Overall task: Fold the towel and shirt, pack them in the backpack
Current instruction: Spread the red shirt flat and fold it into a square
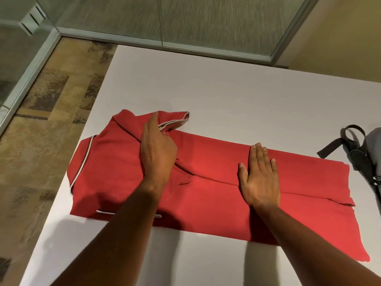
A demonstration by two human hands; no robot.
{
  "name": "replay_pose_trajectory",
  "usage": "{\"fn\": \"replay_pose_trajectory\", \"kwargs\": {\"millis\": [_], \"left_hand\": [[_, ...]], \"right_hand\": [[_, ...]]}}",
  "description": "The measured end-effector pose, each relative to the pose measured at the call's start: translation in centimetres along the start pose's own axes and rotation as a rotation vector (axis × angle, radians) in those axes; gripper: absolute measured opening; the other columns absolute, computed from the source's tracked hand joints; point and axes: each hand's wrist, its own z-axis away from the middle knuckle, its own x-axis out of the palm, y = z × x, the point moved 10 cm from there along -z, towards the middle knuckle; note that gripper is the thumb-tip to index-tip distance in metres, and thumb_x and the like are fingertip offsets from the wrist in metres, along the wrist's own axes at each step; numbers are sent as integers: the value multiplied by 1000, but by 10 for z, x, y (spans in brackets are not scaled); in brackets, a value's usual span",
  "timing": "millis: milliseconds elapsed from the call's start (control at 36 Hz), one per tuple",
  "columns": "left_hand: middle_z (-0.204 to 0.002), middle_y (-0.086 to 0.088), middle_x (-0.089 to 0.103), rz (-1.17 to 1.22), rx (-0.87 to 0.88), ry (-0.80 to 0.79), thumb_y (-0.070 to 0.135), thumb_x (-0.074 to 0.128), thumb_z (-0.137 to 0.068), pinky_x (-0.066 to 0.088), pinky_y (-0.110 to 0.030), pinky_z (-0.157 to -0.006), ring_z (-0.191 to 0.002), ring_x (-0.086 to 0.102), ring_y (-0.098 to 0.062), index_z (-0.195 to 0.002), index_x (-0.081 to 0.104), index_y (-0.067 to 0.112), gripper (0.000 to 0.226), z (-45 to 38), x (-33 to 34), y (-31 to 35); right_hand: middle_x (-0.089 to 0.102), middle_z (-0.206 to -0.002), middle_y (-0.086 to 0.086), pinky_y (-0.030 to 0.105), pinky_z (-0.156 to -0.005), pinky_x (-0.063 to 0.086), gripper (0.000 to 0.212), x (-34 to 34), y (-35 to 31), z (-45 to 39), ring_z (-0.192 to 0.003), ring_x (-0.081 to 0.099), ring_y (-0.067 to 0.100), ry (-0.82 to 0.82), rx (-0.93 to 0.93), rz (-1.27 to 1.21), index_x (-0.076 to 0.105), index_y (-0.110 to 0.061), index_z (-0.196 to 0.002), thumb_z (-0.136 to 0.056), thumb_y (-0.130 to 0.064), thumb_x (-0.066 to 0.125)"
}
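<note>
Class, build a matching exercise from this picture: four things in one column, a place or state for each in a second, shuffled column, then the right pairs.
1 left hand
2 right hand
3 red shirt
4 backpack

A at the table's right edge
B flat on the shirt, fingers straight
C part folded on the white table
D at the white-trimmed sleeve

Pairs: 1-D, 2-B, 3-C, 4-A

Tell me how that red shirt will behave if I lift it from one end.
The red shirt would probably sag and unfold, since it is soft layered cloth. It looks light. On the smooth white table it may slide, hence perhaps the right hand pressing it flat.
</note>
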Motion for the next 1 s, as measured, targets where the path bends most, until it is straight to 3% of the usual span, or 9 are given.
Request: {"fn": "replay_pose_trajectory", "kwargs": {"millis": [56,167,333,444,528,639,778,917,1000], "left_hand": [[-140,-2,57,101,-99,63,1,55,-89,41,-24,-108,-130,54,-18,-148,46,15,61,12,-21,-14],[-115,-1,61,223,-312,208,9,57,-83,50,-41,-99,-107,61,-25,-139,53,20,58,44,-55,-54],[-89,6,62,227,-431,267,16,54,-73,49,-52,-96,-93,63,-32,-101,68,22,32,80,-75,-92],[-106,-13,59,44,-483,296,-2,60,-73,38,-45,-103,-106,53,-38,-114,64,13,45,89,-89,-90],[-117,-12,54,-36,-341,258,0,61,-67,39,-49,-106,-114,50,-35,-124,60,18,60,74,-90,-65],[-129,-6,52,-192,-27,11,15,69,-72,41,-44,-103,-119,47,-27,-136,54,22,66,42,-54,-24],[-135,-7,49,-394,54,-217,32,73,-88,44,-44,-100,-124,46,-28,-151,39,20,73,18,-15,-32],[-129,-14,56,-275,67,-186,-6,49,-86,51,-45,-95,-115,55,-32,-151,42,8,67,8,-27,-38],[-127,-10,57,-99,-52,-67,-7,45,-89,52,-39,-94,-110,58,-25,-150,44,12,64,10,-58,-44]], "right_hand": [[-2,-173,-3,42,-130,4,70,0,0,0,-159,-8,10,-5,2,-1,8,-17,-166,-106,-53,11],[-1,-173,-3,42,-130,4,71,0,-1,0,-159,-7,10,0,3,2,9,-16,-166,-106,-53,11],[-1,-173,-4,42,-130,3,70,1,0,0,-159,-7,9,0,3,4,10,-17,-166,-106,-52,12],[0,-173,-3,43,-130,4,70,3,1,-1,-159,-7,10,0,-2,11,9,-17,-166,-106,-53,11],[3,-173,-1,44,-130,5,70,2,0,0,-159,-4,12,11,-4,9,11,-15,-166,-106,-52,13],[5,-173,2,44,-130,5,71,1,-2,0,-160,-2,13,11,-11,10,12,-14,-166,-106,-51,13],[3,-173,2,46,-130,6,73,3,-1,-1,-160,-3,15,-8,-12,22,11,-13,-166,-105,-53,10],[-1,-174,3,52,-128,-3,77,2,-8,-2,-159,-8,15,-48,28,25,8,-13,-166,-103,-57,5],[1,-174,4,52,-128,-6,79,-5,-33,-2,-159,-9,15,-9,47,-35,11,-11,-165,-102,-59,5]]}}
